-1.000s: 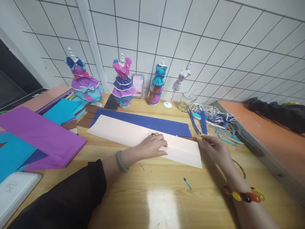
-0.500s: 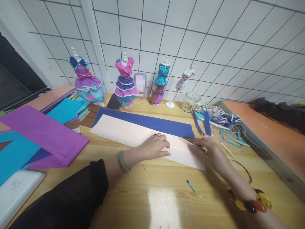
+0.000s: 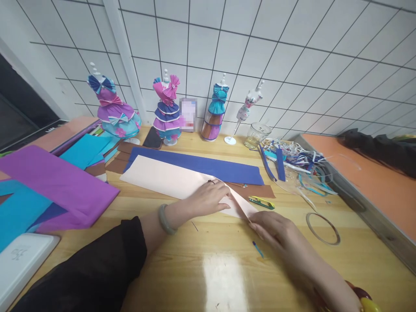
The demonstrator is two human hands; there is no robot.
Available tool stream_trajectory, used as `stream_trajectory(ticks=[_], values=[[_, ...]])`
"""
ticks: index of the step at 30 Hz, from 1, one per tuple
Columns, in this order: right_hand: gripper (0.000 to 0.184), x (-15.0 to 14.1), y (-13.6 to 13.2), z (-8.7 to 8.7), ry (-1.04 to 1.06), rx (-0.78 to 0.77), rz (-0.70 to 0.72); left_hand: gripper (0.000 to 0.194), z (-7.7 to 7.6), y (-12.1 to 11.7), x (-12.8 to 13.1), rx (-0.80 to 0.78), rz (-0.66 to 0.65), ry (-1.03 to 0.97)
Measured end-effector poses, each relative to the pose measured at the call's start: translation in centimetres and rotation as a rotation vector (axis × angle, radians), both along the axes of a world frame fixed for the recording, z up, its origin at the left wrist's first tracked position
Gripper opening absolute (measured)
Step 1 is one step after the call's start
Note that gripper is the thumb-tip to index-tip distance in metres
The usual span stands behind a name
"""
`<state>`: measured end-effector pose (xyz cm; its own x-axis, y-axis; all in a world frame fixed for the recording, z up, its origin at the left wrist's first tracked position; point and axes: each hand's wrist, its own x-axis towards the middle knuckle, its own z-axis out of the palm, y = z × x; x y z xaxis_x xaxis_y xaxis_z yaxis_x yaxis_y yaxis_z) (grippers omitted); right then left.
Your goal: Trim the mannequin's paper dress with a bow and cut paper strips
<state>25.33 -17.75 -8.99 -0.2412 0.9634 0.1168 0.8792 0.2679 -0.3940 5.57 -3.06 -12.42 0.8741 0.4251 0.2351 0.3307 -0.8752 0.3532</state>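
A long pale pink sheet of paper (image 3: 159,175) lies slantwise on the wooden table. My left hand (image 3: 211,195) rests on it near its middle, palm down with the thumb apart, pressing it to the table. At the right end, my right hand (image 3: 273,229) pinches the sheet's edge between thumb and fingers, and that end is lifted and folded over towards me. Behind the pink sheet lies a dark blue strip (image 3: 195,164). A brown piece (image 3: 260,190) shows beyond the fold, with a small yellow-green cutter or snips (image 3: 261,202) beside it.
Purple paper (image 3: 65,182) and blue pieces lie at the left, above a white device (image 3: 27,264). Dressed mini mannequins (image 3: 167,112) stand along the tiled wall, near a glass jar (image 3: 256,135). Ribbon scraps (image 3: 292,156) and a ring (image 3: 323,228) lie at the right.
My right hand has moved left and towards me, folding over the pink sheet's right end. The yellow-green tool and more of the brown piece now show. My left hand stays on the sheet.
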Motion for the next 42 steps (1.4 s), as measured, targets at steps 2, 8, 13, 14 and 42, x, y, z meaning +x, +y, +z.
stream_trajectory(ticks=[2, 8, 13, 14, 42], values=[[0.028, -0.1, 0.5, 0.6, 0.044, -0.093, -0.038, 0.039, 0.0, -0.1, 0.0, -0.023, 0.05, -0.007], [0.032, 0.9, 3.7, 1.1, 0.114, -0.173, -0.151, 0.039, 0.1, -0.1, 0.0, 0.027, 0.011, 0.027], [0.027, 2.5, 7.7, -0.7, -0.128, 0.004, -0.216, 0.032, 0.2, -0.1, 0.0, 0.03, 0.009, 0.041], [0.028, 2.5, 8.2, -1.1, -0.187, 0.022, -0.206, 0.032, 0.2, -0.1, 0.0, 0.029, 0.009, 0.041], [0.028, 4.0, 3.6, -1.4, -0.449, 0.186, 0.01, 0.044, 0.3, -0.1, 0.1, 0.01, 0.03, 0.074]])
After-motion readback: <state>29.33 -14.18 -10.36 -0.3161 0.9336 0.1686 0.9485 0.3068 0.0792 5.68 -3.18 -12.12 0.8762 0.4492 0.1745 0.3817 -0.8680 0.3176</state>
